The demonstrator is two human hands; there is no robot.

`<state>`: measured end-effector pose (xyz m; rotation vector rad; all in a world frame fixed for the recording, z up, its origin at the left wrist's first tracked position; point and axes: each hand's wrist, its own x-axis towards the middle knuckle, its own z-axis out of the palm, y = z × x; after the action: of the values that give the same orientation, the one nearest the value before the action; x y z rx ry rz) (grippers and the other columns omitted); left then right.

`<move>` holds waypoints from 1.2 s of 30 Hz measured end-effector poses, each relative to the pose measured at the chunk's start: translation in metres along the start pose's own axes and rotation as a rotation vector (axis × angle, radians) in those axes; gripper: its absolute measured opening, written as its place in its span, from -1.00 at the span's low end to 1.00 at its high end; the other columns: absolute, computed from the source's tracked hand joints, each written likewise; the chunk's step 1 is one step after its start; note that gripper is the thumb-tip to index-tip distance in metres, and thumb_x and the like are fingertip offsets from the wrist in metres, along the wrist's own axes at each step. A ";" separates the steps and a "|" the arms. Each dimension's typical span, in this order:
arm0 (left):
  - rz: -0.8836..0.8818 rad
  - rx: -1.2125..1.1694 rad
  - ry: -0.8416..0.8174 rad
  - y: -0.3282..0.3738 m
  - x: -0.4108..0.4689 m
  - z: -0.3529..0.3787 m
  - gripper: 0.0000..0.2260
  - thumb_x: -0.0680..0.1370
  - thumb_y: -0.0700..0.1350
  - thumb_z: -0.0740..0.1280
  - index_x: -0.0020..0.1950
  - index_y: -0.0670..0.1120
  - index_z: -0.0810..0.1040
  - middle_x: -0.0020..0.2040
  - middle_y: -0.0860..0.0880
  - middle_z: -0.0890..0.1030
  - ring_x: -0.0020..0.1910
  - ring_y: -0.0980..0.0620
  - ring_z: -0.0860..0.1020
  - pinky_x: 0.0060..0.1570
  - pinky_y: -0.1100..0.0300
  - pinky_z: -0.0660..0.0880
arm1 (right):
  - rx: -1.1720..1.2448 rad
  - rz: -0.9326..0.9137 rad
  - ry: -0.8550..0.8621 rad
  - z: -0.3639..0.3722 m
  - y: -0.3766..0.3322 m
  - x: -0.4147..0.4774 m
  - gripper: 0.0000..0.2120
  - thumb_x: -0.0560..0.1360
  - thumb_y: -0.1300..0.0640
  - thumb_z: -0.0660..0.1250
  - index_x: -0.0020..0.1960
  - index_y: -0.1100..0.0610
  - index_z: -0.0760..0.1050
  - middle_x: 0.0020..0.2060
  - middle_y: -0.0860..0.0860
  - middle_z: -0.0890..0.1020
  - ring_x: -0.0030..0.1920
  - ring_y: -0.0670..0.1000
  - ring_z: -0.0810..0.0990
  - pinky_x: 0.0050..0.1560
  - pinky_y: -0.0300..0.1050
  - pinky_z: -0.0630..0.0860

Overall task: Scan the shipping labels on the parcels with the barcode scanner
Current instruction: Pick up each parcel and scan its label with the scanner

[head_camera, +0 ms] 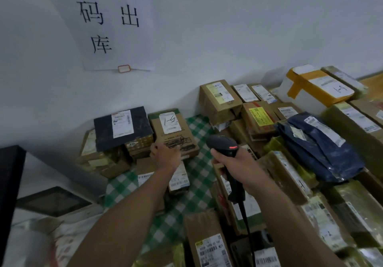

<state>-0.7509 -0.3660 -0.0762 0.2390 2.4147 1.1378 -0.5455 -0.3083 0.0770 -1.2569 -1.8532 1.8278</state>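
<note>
Far left against the wall (pixel 228 39): dark flat parcel (pixel 122 126), white label up. Just right of it sits a brown carton (pixel 176 140) with its shipping label (pixel 170 122) facing up (pen marks across it); the left hand (pixel 165 154) lies on the carton's near corner, fingers stretched fairly flat over the top face, gripping nothing that shows. Right hand (pixel 240 164) wrapped tight round the handle of the barcode scanner (pixel 224 145), whose head is raised above the green checked cloth (pixel 199 175) just right of the carton, red light on; further right, heaped parcels (pixel 257 117), blue poly bag (pixel 319 146) on top.
</note>
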 end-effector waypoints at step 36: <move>0.327 -0.561 -0.372 -0.022 -0.089 -0.069 -0.10 0.53 -0.28 0.52 0.64 0.29 0.11 0.38 0.13 0.53 0.22 0.35 0.53 0.00 0.31 0.61 | -0.044 -0.180 0.030 0.009 -0.004 -0.050 -0.82 0.61 0.06 0.44 0.15 -0.19 0.58 -0.06 -0.13 0.71 -0.10 -0.13 0.71 -0.23 -0.27 0.54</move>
<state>-0.7045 -0.4582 -0.0254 0.6109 1.6936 1.6891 -0.5235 -0.3498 0.0977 -1.0862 -1.9318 1.6744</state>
